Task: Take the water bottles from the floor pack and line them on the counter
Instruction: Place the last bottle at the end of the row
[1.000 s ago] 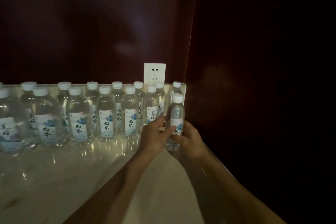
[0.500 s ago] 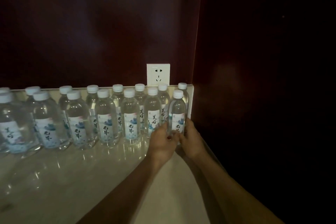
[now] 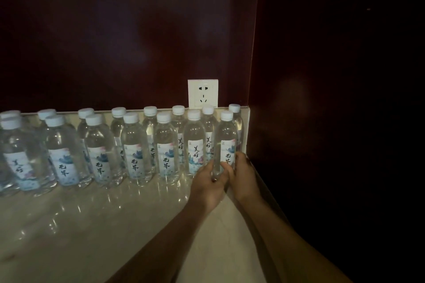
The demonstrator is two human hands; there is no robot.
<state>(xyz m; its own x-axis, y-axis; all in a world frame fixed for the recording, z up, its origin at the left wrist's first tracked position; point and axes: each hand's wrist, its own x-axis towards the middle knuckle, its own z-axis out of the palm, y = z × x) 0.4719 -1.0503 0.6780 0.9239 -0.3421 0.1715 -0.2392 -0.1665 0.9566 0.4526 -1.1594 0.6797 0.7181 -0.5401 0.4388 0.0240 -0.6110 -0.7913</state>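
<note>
At the bench's (image 3: pixel 96 225) right end, both hands grip one bottle (image 3: pixel 226 142) low down, left hand (image 3: pixel 208 184) and right hand (image 3: pixel 243 178) curled round it. It stands upright, closing the front row of bottles (image 3: pixel 135 149), below a wall socket (image 3: pixel 202 94).

The left hand (image 3: pixel 208 181) and right hand (image 3: pixel 243 178) cover the base of the end bottle (image 3: pixel 226 142), so whether it touches the worktop (image 3: pixel 96 225) cannot be told. The back row of bottles (image 3: pixel 150 122) is mostly hidden; the leftmost bottle (image 3: pixel 5 145) is cut off by the frame edge
</note>
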